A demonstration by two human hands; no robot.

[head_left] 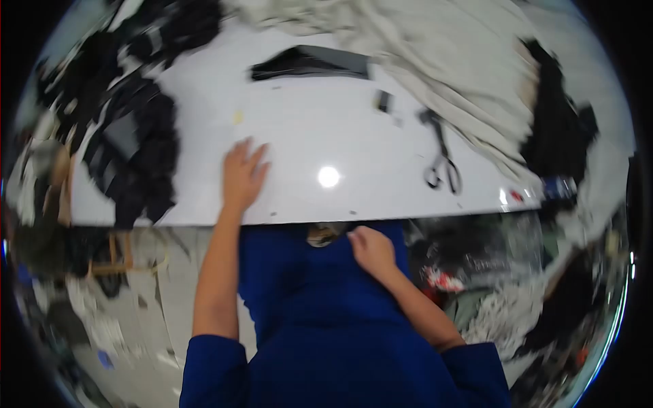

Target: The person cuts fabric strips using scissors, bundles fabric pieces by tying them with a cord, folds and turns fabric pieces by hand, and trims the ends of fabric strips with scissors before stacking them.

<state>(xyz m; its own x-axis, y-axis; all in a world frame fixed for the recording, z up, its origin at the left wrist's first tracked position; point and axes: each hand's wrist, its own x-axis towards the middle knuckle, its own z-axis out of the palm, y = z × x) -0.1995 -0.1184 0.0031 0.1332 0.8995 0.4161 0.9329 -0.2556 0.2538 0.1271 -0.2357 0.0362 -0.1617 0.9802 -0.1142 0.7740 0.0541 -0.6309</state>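
My left hand [245,175] lies on the white table [299,136] with its fingers spread and nothing in it. Just below the table's front edge, my right hand [373,249] is curled closed in front of the blue clothing [320,292]; whatever its fingers hold, if anything, is hidden. A pair of scissors [443,153] with dark handles rests on the right part of the table. Toward the back lies a folded dark grey cloth piece [326,62]. A small black item [384,101] sits between that piece and the scissors. The picture is blurred.
Dark fabric [139,149] is heaped along the table's left side. A large cream cloth [449,61] covers the back right, with black fabric [558,122] beyond it. Under the right edge is a clear plastic bag [476,248]. A wooden frame [126,255] stands at the lower left.
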